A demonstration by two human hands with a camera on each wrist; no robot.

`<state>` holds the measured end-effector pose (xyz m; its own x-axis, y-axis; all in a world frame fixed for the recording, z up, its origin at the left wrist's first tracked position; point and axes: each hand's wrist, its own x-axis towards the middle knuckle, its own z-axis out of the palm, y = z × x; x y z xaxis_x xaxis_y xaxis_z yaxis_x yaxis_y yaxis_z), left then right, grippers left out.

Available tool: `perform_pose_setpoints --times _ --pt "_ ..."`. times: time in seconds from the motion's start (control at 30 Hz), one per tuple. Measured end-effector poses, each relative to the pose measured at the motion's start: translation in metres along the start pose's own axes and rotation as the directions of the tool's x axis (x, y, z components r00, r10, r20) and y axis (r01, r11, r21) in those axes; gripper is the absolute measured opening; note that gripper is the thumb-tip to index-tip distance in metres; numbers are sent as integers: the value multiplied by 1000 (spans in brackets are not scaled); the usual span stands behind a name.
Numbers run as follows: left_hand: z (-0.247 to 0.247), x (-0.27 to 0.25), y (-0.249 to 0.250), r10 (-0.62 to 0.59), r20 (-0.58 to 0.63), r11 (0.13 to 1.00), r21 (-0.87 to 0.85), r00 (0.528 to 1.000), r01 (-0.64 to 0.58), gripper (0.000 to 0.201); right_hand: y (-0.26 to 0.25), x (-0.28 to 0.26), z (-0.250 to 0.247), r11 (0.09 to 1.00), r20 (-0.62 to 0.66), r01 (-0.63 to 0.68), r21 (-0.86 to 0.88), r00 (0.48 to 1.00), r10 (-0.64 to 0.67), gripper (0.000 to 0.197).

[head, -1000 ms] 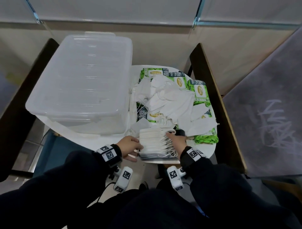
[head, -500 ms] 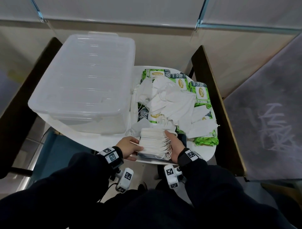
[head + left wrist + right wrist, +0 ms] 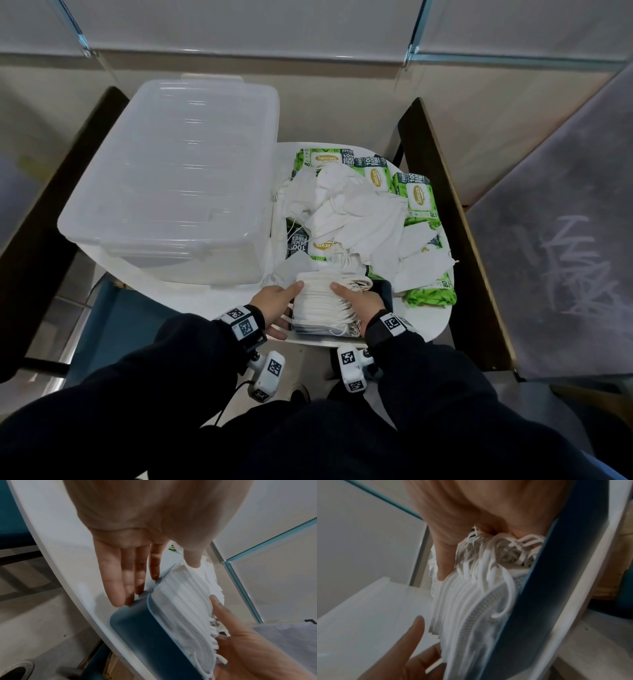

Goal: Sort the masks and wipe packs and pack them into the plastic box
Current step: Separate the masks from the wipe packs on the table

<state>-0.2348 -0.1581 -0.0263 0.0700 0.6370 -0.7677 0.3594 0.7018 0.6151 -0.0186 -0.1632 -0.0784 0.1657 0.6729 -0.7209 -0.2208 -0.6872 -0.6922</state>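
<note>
Resting at the near edge of the white table [image 3: 219,301], the stack of masks [image 3: 322,301] lay on a dark blue flat item [image 3: 150,635], its ear loops bunched toward the right side. The left hand [image 3: 274,305] pressed against the stack's left side with its fingers [image 3: 118,574] straight, their tips touching the lower left edge of the stack and the blue item, while its thumb lay over the far top corner. The right hand [image 3: 356,301] met the stack from the right, its thumb laid on top of the masks and its palm against the bunched loops; the wrist view showed the loops crowded under the palm, but whether the other fingers curled round the stack I could not tell.

Just beyond the stack, a loose heap of white masks [image 3: 352,212] sprawled over several green wipe packs [image 3: 419,198], some packs showing at the far rim of the heap, one [image 3: 431,294] at the right edge of the table, and one [image 3: 315,245] partly buried nearer the stack. Beside the heap to the left stood the plastic box [image 3: 171,178], clear, with its lid on, taking up the left half of the table and overhanging its far edge. Dark sleeves [image 3: 171,377] covered both forearms, and each wrist wore a band with black-and-white square markers. Dark wooden rails [image 3: 442,192] flanked the table on both sides, and a blue seat [image 3: 113,322] showed below its near left edge.
</note>
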Motion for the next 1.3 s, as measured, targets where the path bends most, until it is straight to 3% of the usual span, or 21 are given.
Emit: perform_pose_setpoints --times 0.17,0.3,0.47,0.53,0.63,0.73,0.8,0.9,1.03,1.2,1.3 --pt "-1 6 2 17 -15 999 39 1000 -16 53 1 -1 1 992 -5 104 -78 995 -104 104" --pt "-1 8 0 49 -16 996 70 999 -48 50 -4 -11 5 996 9 78 -35 997 -77 70" --pt "0 14 3 69 -49 991 118 996 -63 44 -2 -1 -1 999 20 37 -11 999 -37 97" --pt "1 16 8 116 -111 986 131 987 -101 46 -13 -8 -5 998 1 -32 47 999 32 79" --pt "11 21 20 157 -109 980 137 982 -142 48 -26 -18 -6 990 -28 -75 120 996 79 44" --pt "17 26 36 172 -142 961 240 975 -135 42 -36 -27 -4 994 -2 -103 37 995 103 35" --pt "17 29 48 271 -181 936 280 946 -215 46 -50 -35 -9 994 36 -111 -16 993 112 30" --pt "21 30 77 457 -199 859 351 867 -372 36 -90 -53 -31 990 87 -93 -106 991 103 16" --pt "40 41 127 608 -113 729 471 786 -497 30 -138 -46 -69 986 148 -46 -160 986 70 22" --pt "82 78 171 630 96 494 716 771 -493 62 -170 12 -103 993 -54 1 116 999 6 13" --pt "107 95 186 557 186 370 817 809 -442 94 -181 47 -108 986 -125 -39 164 990 60 18"
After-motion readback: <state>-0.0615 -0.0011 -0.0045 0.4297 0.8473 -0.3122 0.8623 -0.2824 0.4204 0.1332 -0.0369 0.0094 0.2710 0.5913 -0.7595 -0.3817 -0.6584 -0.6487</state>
